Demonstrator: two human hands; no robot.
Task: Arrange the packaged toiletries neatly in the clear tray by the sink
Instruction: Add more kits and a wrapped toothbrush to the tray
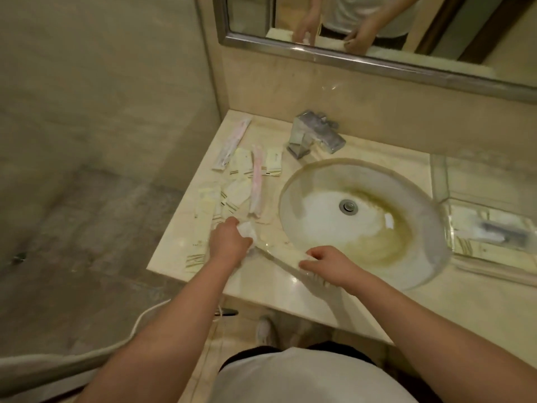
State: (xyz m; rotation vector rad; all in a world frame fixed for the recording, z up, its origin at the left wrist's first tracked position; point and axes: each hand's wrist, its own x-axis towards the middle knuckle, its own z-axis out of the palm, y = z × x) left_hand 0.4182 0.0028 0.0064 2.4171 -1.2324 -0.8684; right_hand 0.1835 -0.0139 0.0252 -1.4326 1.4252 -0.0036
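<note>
Busy scene around the oval cream sink basin. Behind it stands the square chrome tap, and above that hangs the steel-framed mirror.

Left of the basin, the cream marble counter is strewn with packets. A long pink-and-white wrapped stick lies furthest back, and a second pink wrapped stick lies closer to the basin's rim. Cream sachets with gold stripes are scattered around and between the two. One more gold-striped sachet sits out at the counter's front left edge. Inside the basin, a small white scrap lies right of the metal drain.

Both hands are at the basin's front-left rim. The left hand is curled round a crumpled white packet. The right hand pinches one end of a long clear-wrapped packet, which slants back towards the left hand. It's too blurred to tell whether the left hand grips that one as well.

Right of the basin, just beside its rim, sits the clear tray. In its nearer part a dark long item in clear wrap lies among pale gold-striped packets. The open basin lies between the hands and the tray.
</note>
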